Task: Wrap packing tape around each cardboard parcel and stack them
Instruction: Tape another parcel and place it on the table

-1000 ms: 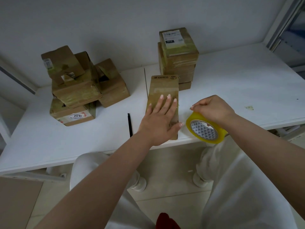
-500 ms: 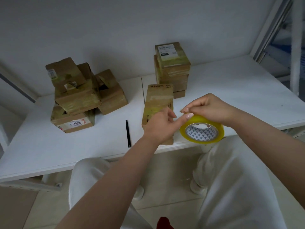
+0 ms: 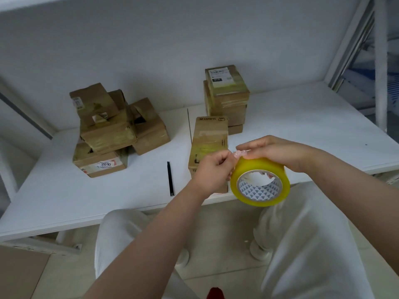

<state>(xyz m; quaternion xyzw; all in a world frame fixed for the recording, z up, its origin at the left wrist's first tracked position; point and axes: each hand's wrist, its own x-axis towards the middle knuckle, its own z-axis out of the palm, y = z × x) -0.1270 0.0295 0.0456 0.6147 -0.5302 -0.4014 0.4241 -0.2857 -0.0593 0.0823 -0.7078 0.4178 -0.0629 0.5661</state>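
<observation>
Packing tape roll (image 3: 260,182), yellow with a patterned white core, is held up in the air just off the table's (image 3: 64,190) front edge, over the person's lap, with its open core facing the camera. The right hand (image 3: 278,153) holds it from above, fingers curled over the top of the roll and fingertips showing through the core. The left hand (image 3: 212,169) sits just beside the roll on its left, its fingers drawn together into a pinching grip at the roll's upper left rim, where the right hand's fingertips meet it; whether a loose tape end lies between the fingers is too small to tell. Directly behind both hands a long cardboard parcel (image 3: 210,141) printed "SF EXPRESS" lies flat on the table, running from near the front edge toward the back, with glossy tape bands across it. Just behind that parcel, toward the back edge, stands a neat stack of taped parcels (image 3: 226,98) with a white shipping label on top. A thin black pen (image 3: 170,179) lies on the table to the left of the long parcel, apart from it. Further left, toward the back left corner, a loose heap of parcels (image 3: 112,128) leans together, the lowest one bearing a label marked "2010".
</observation>
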